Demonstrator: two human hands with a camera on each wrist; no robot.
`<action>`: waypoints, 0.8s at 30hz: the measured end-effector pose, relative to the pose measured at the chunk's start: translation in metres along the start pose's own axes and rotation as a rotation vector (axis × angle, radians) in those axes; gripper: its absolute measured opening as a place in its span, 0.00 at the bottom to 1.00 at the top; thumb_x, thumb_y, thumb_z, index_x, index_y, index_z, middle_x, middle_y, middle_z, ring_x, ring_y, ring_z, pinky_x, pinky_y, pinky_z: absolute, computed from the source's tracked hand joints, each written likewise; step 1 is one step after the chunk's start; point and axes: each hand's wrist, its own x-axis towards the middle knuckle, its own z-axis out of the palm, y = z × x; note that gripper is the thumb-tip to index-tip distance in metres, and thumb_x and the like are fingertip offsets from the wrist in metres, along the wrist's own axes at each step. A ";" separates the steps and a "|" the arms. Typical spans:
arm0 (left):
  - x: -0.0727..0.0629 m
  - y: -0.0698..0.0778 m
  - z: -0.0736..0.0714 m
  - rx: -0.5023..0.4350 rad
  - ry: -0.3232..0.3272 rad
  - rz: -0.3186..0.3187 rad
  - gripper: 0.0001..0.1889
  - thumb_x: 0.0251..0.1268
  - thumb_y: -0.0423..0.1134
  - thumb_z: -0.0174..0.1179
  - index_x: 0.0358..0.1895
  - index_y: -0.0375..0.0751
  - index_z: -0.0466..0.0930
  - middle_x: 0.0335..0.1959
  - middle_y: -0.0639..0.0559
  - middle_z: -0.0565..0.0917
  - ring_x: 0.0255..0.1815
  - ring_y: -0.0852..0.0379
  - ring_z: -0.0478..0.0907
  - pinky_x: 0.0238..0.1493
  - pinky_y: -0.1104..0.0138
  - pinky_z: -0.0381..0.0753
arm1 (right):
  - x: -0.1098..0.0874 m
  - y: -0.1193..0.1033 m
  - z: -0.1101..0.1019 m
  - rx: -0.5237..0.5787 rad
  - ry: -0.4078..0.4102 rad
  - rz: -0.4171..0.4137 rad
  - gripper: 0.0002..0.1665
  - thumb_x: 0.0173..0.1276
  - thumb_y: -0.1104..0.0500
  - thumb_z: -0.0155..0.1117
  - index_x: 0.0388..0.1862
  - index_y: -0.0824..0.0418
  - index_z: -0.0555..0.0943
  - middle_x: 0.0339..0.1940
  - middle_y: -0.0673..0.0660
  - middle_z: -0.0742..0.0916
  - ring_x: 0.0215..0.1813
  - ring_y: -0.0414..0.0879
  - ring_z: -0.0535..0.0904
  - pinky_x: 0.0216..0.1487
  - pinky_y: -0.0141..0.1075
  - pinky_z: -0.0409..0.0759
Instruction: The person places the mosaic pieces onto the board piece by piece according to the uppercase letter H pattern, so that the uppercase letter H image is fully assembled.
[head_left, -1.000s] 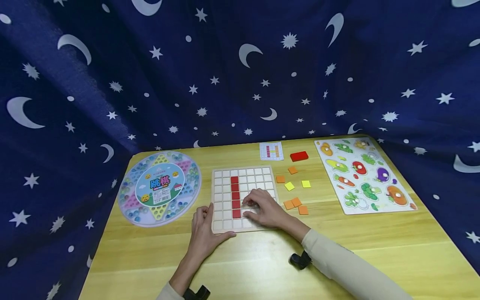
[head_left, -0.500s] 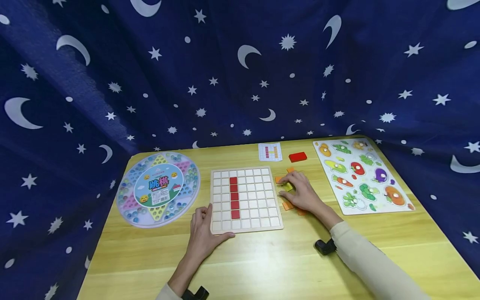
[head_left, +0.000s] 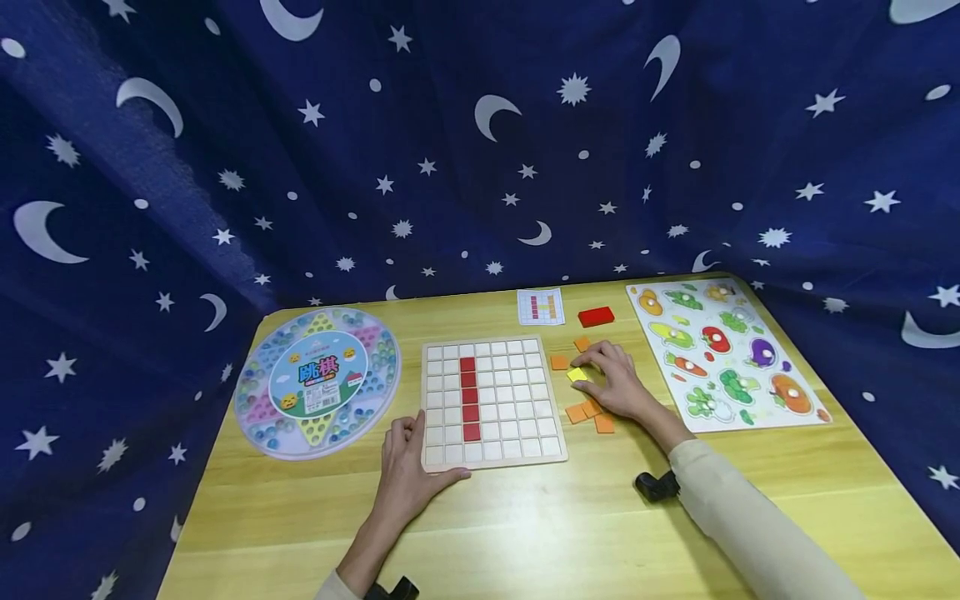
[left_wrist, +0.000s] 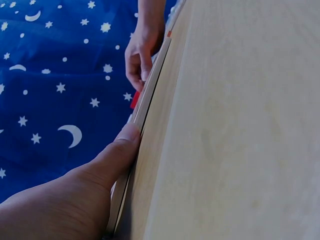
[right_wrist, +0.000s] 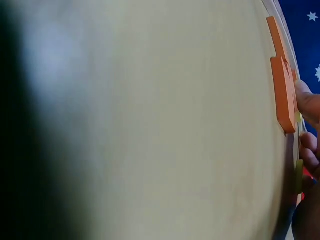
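A square wooden grid board (head_left: pixel 517 433) lies mid-table, with several red tiles (head_left: pixel 469 396) in one upright column. My left hand (head_left: pixel 403 462) holds its near left corner, fingers along the left side and thumb on the near edge. In the left wrist view that thumb (left_wrist: pixel 115 155) presses against the board's edge. Right of the board, my right hand (head_left: pixel 618 383) pinches a yellow tile (head_left: pixel 577 376) between thumb and forefinger, low over the table. Another yellow tile (right_wrist: pixel 299 177) shows under this hand in the right wrist view; the head view hides it.
Several orange tiles (head_left: pixel 577 413) lie around the right hand. Behind are a pattern card (head_left: pixel 541 307) and a red block (head_left: pixel 596 317). A round Chinese checkers set (head_left: pixel 318 383) sits left, a vegetable puzzle board (head_left: pixel 723 358) right. A starry curtain (head_left: pixel 450 125) backs the table.
My right hand has moved right from the grid board to the loose tiles and taken a yellow one between its fingertips. The left hand stays at the board's corner.
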 end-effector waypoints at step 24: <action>-0.001 0.002 -0.002 -0.012 -0.020 -0.016 0.61 0.27 0.63 0.80 0.72 0.39 0.65 0.48 0.44 0.68 0.48 0.50 0.63 0.52 0.54 0.62 | -0.003 0.008 0.009 0.039 0.072 0.033 0.14 0.56 0.59 0.76 0.42 0.59 0.84 0.49 0.59 0.79 0.55 0.57 0.70 0.54 0.52 0.58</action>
